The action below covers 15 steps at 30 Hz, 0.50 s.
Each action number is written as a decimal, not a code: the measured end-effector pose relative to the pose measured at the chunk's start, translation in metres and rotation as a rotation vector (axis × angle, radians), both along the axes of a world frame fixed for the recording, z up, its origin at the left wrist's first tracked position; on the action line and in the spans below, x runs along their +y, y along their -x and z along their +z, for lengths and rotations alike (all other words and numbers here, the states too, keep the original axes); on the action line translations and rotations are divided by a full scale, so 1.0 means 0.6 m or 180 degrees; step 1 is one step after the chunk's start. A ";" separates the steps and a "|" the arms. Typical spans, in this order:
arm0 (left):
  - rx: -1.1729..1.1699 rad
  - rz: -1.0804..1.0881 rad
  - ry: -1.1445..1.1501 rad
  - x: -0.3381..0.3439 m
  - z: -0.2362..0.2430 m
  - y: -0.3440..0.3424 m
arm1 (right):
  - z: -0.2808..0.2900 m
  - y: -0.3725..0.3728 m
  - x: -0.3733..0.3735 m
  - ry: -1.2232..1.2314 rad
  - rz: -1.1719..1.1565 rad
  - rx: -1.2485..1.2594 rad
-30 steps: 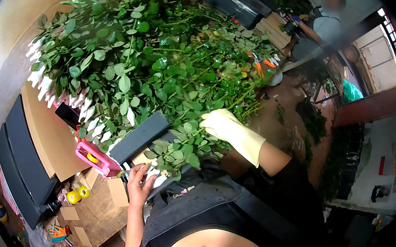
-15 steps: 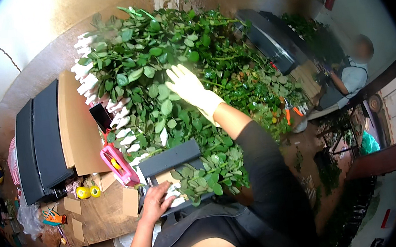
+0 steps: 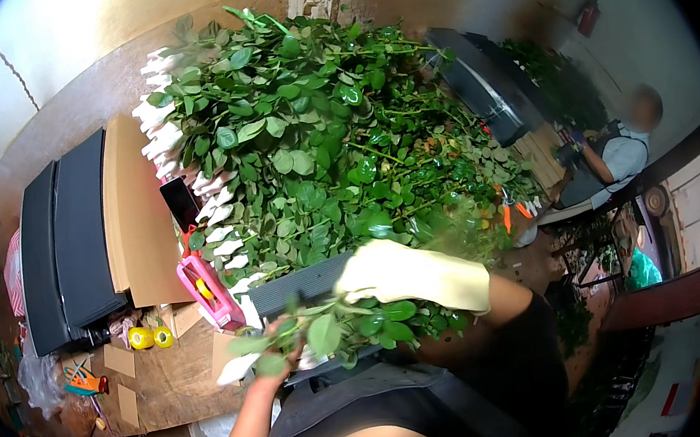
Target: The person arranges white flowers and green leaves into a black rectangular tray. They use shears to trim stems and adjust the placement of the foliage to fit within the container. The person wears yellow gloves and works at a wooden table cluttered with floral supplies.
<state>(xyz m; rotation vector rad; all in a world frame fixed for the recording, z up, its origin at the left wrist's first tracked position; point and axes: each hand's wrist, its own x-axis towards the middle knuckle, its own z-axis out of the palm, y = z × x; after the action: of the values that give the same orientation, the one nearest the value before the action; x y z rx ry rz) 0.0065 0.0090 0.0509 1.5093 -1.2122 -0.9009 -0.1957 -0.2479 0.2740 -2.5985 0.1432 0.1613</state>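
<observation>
My right hand (image 3: pixel 391 272), in a pale yellow glove, is closed around a leafy rose stem (image 3: pixel 325 335) low in front of my body. A white-sleeved bud (image 3: pixel 238 368) shows at the left end of that greenery. Leaves cover most of my bare left hand (image 3: pixel 290 355), which is beside the stem at the near edge of a dark grey corrugated holder (image 3: pixel 304 282); its fingers are hidden. Beyond the holder lies a large heap of leafy rose stems (image 3: pixel 318 162), with white-sleeved buds (image 3: pixel 162 141) along its left side.
On the wooden table (image 3: pixel 170 386) stand a pink tape dispenser (image 3: pixel 210 293), a phone (image 3: pixel 179 201), yellow tape rolls (image 3: pixel 141 338) and cardboard pieces (image 3: pixel 119 359). Black boxes (image 3: pixel 86 231) stand at the left. Orange-handled shears (image 3: pixel 508 218) lie right of the heap; a co-worker (image 3: pixel 619 157) sits farther right.
My gloved right hand has come back from over the heap toward my body, now with a rose stem in it. Leaves and a white-sleeved bud now cover much of my left hand.
</observation>
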 end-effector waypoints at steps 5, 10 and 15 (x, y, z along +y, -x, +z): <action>-0.0799 0.0202 0.0237 -0.019 0.076 0.004 | -0.107 0.077 -0.002 0.0413 -0.0836 0.1801; -0.0683 0.0047 0.0039 -0.022 0.096 0.006 | -0.128 0.096 -0.006 0.0166 -0.1158 0.2024; -0.0539 -0.0096 -0.0267 -0.020 0.120 0.011 | 0.013 0.029 -0.062 0.0101 -0.0786 0.2251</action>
<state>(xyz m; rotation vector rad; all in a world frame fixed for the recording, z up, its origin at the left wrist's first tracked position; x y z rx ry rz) -0.0001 -0.0030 0.1226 1.6657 -1.3360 -0.8669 -0.2130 -0.2853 0.2820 -2.4110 0.7117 0.9816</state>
